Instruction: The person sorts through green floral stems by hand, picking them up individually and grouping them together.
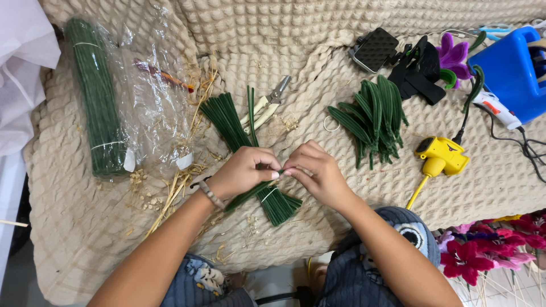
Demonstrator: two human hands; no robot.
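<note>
Stem [250, 194], thin and green, sits pinched between your two hands just above the bundle [272, 199] on the near middle of the blanket [79, 227]. Your left hand [242, 170] is closed around its upper length; your right hand [315, 170] has its fingertips [289, 170] clamped on the tip. It looks light and wiry, likely to bend and keep the bend, so hold it close to the end you work. Pliers [267, 105] lie just beyond, and a leaf pile [372, 116] lies to the far right
</note>
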